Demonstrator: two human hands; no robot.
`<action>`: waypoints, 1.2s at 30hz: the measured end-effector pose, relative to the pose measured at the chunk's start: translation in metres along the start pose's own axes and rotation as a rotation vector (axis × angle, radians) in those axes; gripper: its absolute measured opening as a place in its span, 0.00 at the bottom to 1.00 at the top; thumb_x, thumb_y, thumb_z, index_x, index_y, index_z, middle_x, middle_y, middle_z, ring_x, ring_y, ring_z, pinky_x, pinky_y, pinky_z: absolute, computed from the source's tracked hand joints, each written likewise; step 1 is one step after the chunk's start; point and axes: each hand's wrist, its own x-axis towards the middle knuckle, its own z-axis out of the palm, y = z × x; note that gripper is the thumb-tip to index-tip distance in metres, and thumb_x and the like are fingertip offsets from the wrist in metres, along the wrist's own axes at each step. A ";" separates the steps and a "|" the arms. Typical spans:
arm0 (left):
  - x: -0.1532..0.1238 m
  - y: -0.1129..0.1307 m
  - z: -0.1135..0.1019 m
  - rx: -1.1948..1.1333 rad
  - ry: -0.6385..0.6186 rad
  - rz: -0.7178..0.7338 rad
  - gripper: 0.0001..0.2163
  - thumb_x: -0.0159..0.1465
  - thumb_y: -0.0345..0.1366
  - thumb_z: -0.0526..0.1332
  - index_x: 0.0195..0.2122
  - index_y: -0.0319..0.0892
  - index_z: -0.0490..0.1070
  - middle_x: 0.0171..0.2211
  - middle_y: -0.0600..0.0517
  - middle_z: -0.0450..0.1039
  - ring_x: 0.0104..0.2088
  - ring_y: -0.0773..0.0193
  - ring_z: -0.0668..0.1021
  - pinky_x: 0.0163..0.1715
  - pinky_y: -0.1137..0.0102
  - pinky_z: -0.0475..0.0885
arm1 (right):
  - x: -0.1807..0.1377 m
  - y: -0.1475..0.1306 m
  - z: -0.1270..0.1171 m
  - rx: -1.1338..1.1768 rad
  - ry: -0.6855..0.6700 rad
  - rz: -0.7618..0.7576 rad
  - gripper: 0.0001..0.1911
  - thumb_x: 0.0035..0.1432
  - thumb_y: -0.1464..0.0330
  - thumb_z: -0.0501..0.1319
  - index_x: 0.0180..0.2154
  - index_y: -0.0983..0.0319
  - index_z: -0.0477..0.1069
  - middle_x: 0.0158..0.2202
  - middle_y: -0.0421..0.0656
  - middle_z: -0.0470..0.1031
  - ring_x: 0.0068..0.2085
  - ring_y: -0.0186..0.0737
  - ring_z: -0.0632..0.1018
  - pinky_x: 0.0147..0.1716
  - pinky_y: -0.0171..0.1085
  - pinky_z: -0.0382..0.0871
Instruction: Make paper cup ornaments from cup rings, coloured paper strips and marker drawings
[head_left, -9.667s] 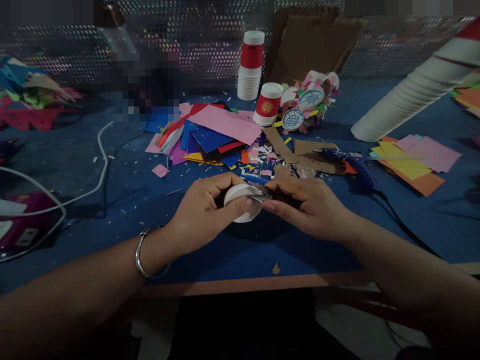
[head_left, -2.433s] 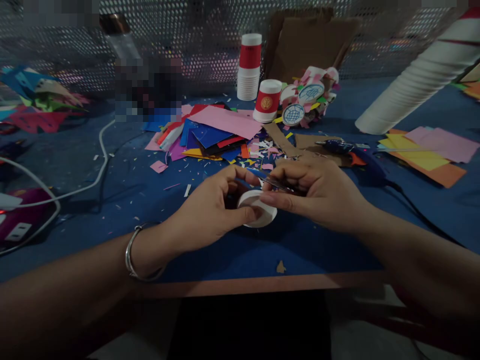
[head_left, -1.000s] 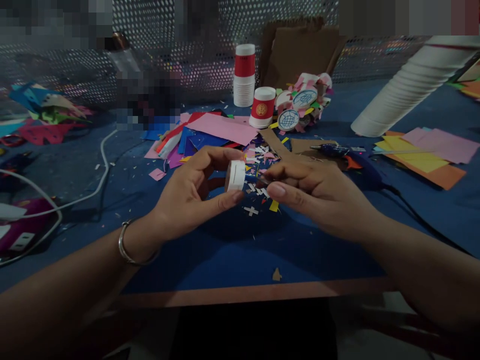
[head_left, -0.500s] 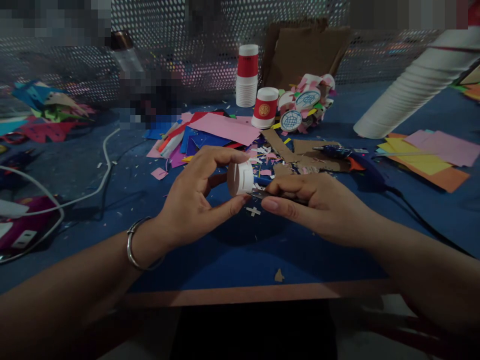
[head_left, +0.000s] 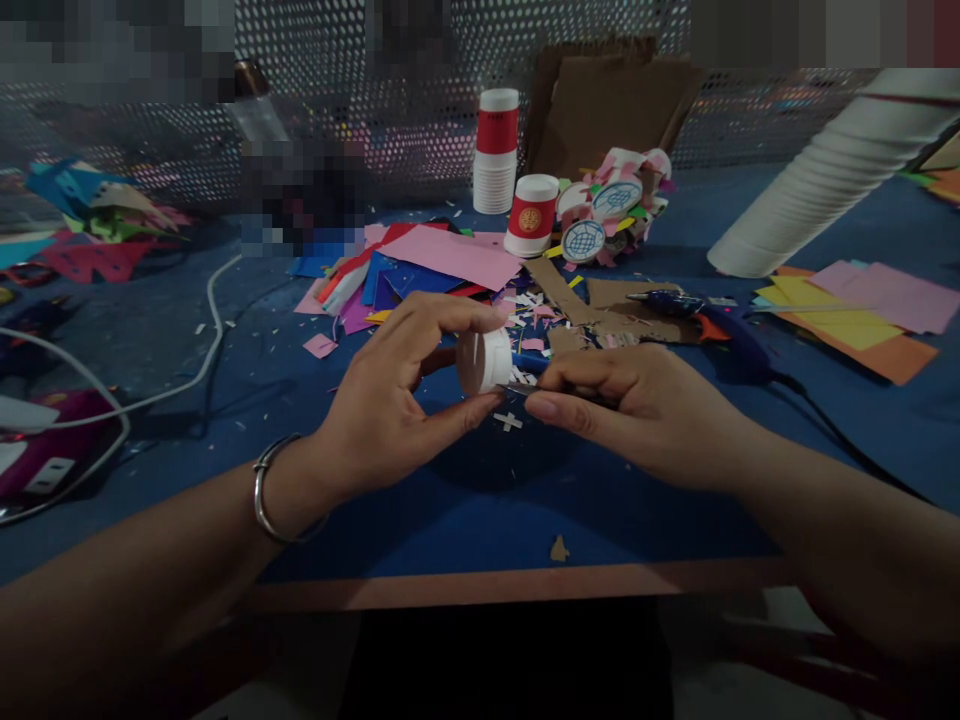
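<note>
In the head view, my left hand holds a short white round piece, like a cut-off paper cup base, between thumb and fingers. Its flat round face is turned to the left, and fine cut lines show on its side wall. My right hand is closed around a tool with a thin metal blade. The blade's tip meets the lower right edge of the white piece. The tool's handle is mostly hidden by my fingers. Below them, a small white paper cross lies on the blue table.
Coloured paper sheets and scraps lie behind my hands. Red-and-white paper cups stand near a paper-covered ball. A blue corded hot-glue gun rests on cardboard at right. A long cup stack leans there; a white cable crosses the left.
Both hands and the white piece have shifted very slightly in view. The blade tip stays at the piece's lower edge, and the grips are unchanged.
</note>
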 end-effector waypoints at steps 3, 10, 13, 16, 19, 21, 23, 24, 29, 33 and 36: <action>0.000 0.005 -0.001 0.135 0.016 0.111 0.24 0.62 0.32 0.75 0.60 0.52 0.77 0.61 0.46 0.76 0.63 0.48 0.76 0.63 0.52 0.77 | -0.001 -0.001 0.000 -0.007 0.000 -0.004 0.30 0.71 0.46 0.62 0.25 0.60 0.68 0.21 0.34 0.61 0.24 0.30 0.63 0.25 0.36 0.55; 0.001 0.017 -0.003 0.244 0.026 0.122 0.20 0.62 0.28 0.73 0.54 0.53 0.81 0.59 0.47 0.78 0.63 0.45 0.76 0.69 0.47 0.70 | -0.002 0.001 0.001 -0.087 -0.020 0.066 0.30 0.70 0.43 0.60 0.28 0.60 0.73 0.22 0.37 0.68 0.25 0.33 0.67 0.26 0.37 0.56; 0.003 0.013 -0.004 0.291 0.014 0.096 0.21 0.62 0.29 0.72 0.56 0.52 0.79 0.58 0.47 0.78 0.62 0.46 0.75 0.67 0.48 0.72 | -0.001 0.003 0.000 -0.079 0.005 0.062 0.29 0.70 0.43 0.61 0.29 0.60 0.73 0.21 0.35 0.65 0.24 0.33 0.65 0.26 0.37 0.55; 0.004 0.006 -0.006 0.204 0.011 0.040 0.20 0.62 0.32 0.72 0.56 0.50 0.78 0.57 0.46 0.77 0.61 0.47 0.76 0.61 0.52 0.77 | 0.000 0.005 -0.002 -0.035 0.052 0.042 0.28 0.69 0.44 0.63 0.28 0.59 0.73 0.23 0.36 0.65 0.25 0.34 0.65 0.27 0.38 0.55; 0.004 0.002 -0.005 0.103 -0.015 0.024 0.21 0.63 0.33 0.72 0.58 0.49 0.76 0.59 0.45 0.75 0.62 0.48 0.76 0.58 0.55 0.79 | 0.001 0.007 -0.005 0.011 0.075 0.035 0.30 0.69 0.43 0.62 0.27 0.60 0.71 0.24 0.37 0.65 0.27 0.34 0.65 0.28 0.38 0.55; 0.004 0.001 -0.003 0.093 -0.043 0.046 0.22 0.63 0.32 0.72 0.59 0.48 0.75 0.59 0.44 0.75 0.62 0.49 0.76 0.58 0.56 0.79 | 0.002 0.007 -0.006 0.024 0.062 0.035 0.30 0.69 0.42 0.62 0.27 0.60 0.72 0.23 0.36 0.64 0.27 0.34 0.64 0.27 0.38 0.53; 0.004 0.002 -0.002 0.112 -0.064 0.086 0.22 0.63 0.31 0.71 0.58 0.48 0.75 0.59 0.44 0.75 0.62 0.49 0.76 0.58 0.56 0.79 | 0.003 0.007 -0.007 0.030 0.038 0.044 0.31 0.69 0.42 0.62 0.27 0.61 0.72 0.23 0.36 0.63 0.26 0.33 0.63 0.26 0.38 0.53; 0.004 0.002 -0.001 0.125 -0.074 0.098 0.22 0.63 0.31 0.71 0.58 0.47 0.75 0.59 0.43 0.75 0.62 0.49 0.76 0.59 0.55 0.78 | 0.003 0.006 -0.007 0.034 0.023 0.051 0.31 0.69 0.42 0.62 0.27 0.61 0.73 0.23 0.36 0.63 0.26 0.32 0.63 0.26 0.37 0.52; 0.006 0.003 -0.001 0.169 -0.095 0.136 0.20 0.63 0.31 0.71 0.57 0.48 0.75 0.58 0.43 0.77 0.61 0.48 0.77 0.64 0.50 0.75 | 0.004 0.004 -0.010 0.042 -0.026 0.057 0.32 0.68 0.41 0.62 0.25 0.60 0.70 0.22 0.35 0.62 0.25 0.32 0.63 0.24 0.36 0.52; 0.006 0.002 -0.002 0.183 -0.093 0.173 0.20 0.63 0.30 0.71 0.57 0.48 0.75 0.58 0.44 0.77 0.61 0.48 0.77 0.64 0.51 0.75 | 0.004 0.003 -0.011 0.045 -0.033 0.056 0.32 0.69 0.41 0.61 0.26 0.60 0.71 0.22 0.35 0.62 0.25 0.32 0.63 0.24 0.36 0.52; 0.006 0.001 -0.002 0.199 -0.090 0.200 0.20 0.64 0.30 0.71 0.57 0.47 0.75 0.58 0.44 0.77 0.61 0.49 0.78 0.64 0.51 0.75 | 0.003 0.003 -0.010 0.033 -0.027 0.053 0.32 0.69 0.41 0.61 0.26 0.60 0.71 0.22 0.35 0.62 0.25 0.32 0.63 0.25 0.36 0.53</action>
